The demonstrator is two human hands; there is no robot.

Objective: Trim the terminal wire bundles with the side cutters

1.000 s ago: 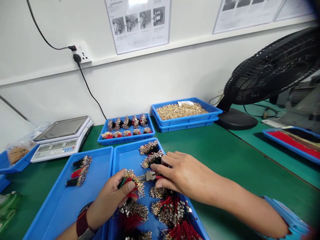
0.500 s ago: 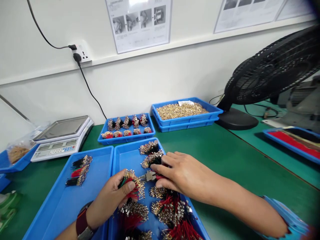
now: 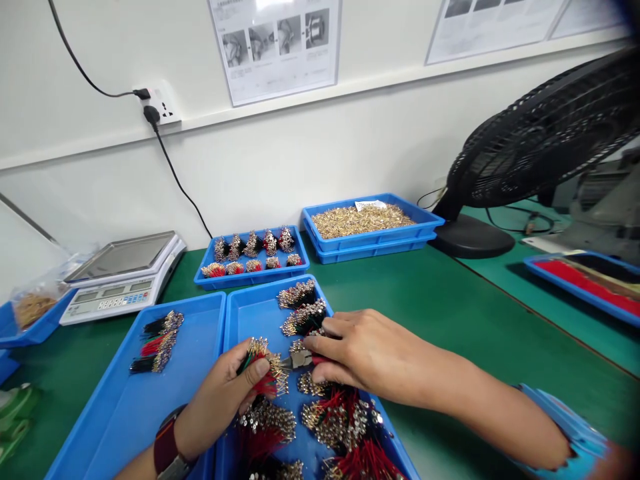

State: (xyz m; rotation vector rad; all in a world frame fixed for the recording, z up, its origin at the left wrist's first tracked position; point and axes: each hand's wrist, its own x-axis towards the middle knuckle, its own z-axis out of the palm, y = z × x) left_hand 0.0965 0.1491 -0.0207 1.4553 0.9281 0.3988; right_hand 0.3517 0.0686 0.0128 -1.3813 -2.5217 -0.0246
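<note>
My left hand (image 3: 223,395) is closed round a bundle of red and black wires with metal terminals (image 3: 265,368), held over a blue tray (image 3: 250,313). My right hand (image 3: 357,350) is closed on small pliers (image 3: 299,360), whose jaws point left at the bundle. Several more wire bundles (image 3: 330,420) lie in the same tray under and around both hands. A watch sits on my left wrist.
A second blue tray (image 3: 120,413) to the left holds a few bundles (image 3: 157,340). Behind are a tray of sorted bundles (image 3: 253,253), a tray of brass terminals (image 3: 363,220), a scale (image 3: 120,273) and a black fan (image 3: 545,140).
My right hand has curled its fingers tighter on the pliers and shifted slightly toward me. The left hand keeps hold of the bundle.
</note>
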